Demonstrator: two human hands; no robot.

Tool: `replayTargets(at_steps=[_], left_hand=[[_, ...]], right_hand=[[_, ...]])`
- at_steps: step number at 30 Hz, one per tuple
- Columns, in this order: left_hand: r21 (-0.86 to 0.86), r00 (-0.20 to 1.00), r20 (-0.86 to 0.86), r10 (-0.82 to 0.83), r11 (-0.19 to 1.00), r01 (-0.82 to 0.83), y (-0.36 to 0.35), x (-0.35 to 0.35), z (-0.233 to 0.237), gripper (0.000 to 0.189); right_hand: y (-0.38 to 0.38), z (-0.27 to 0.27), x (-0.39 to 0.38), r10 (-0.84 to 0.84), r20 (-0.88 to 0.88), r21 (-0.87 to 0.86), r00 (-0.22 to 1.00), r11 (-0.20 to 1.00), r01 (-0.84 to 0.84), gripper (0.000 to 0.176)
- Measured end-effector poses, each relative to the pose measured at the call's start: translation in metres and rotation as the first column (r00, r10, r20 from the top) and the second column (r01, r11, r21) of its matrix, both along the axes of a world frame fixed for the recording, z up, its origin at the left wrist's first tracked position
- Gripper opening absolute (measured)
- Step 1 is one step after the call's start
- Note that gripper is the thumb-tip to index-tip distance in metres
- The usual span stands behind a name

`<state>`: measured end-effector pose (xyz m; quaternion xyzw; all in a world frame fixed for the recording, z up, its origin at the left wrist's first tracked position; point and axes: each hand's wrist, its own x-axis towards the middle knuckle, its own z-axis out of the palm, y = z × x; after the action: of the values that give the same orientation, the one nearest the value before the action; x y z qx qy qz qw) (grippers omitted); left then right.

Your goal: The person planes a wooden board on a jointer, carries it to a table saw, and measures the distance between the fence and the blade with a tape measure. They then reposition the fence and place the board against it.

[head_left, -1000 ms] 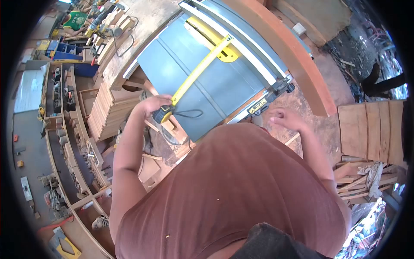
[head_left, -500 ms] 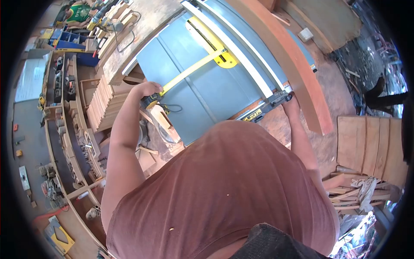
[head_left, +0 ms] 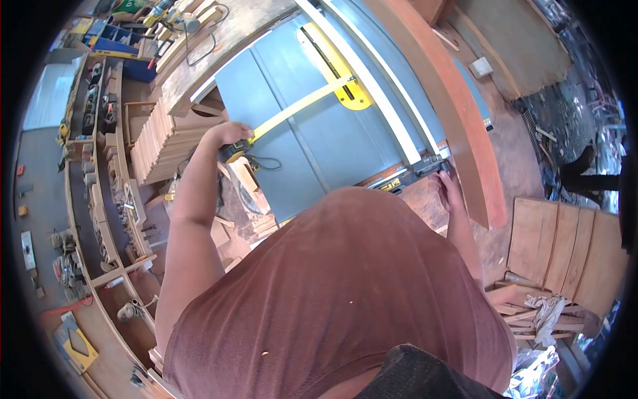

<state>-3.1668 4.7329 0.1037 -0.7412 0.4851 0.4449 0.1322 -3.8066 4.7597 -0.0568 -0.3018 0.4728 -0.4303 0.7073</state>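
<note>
The left hand (head_left: pixel 228 135) has its grip closed on the case of the tape measure (head_left: pixel 234 153), whose blade (head_left: pixel 299 106) lies across the saw top (head_left: pixel 279 73). The blade is light and springy and probably buckles easily, so the rigid case is the place to hold. The right hand (head_left: pixel 448 189) touches the fence end (head_left: pixel 428 166), its grip indiscernible, and the contents of the blue bins (head_left: pixel 113 38) are too small to identify.

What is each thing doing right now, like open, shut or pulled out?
tape measure: pulled out, blade stretched over the saw table
left hand: closed round the tape measure
right hand: touching the fence's front end
fence: lying flat across the saw table
curved board: lying beside the fence
</note>
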Motion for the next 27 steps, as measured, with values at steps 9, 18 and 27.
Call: replayTargets(at_steps=[9,18,27], left_hand=[[0.037,0.998,0.019,0.054,0.998,-0.055,-0.002,0.005,-0.007,0.033],[0.105,0.981,-0.088,0.175,0.981,-0.166,0.001,0.002,0.000,0.025],[0.136,0.969,-0.124,0.213,0.971,-0.196,0.000,0.004,0.001,0.029]], right_hand=[[-0.066,-0.184,-0.013,-0.518,-0.082,0.150,0.851,0.838,0.524,0.052],[-0.108,-0.211,-0.012,-0.489,-0.502,0.206,0.713,0.733,0.648,0.049],[-0.099,-0.216,-0.037,-0.573,-0.278,0.277,0.771,0.720,0.636,0.046]])
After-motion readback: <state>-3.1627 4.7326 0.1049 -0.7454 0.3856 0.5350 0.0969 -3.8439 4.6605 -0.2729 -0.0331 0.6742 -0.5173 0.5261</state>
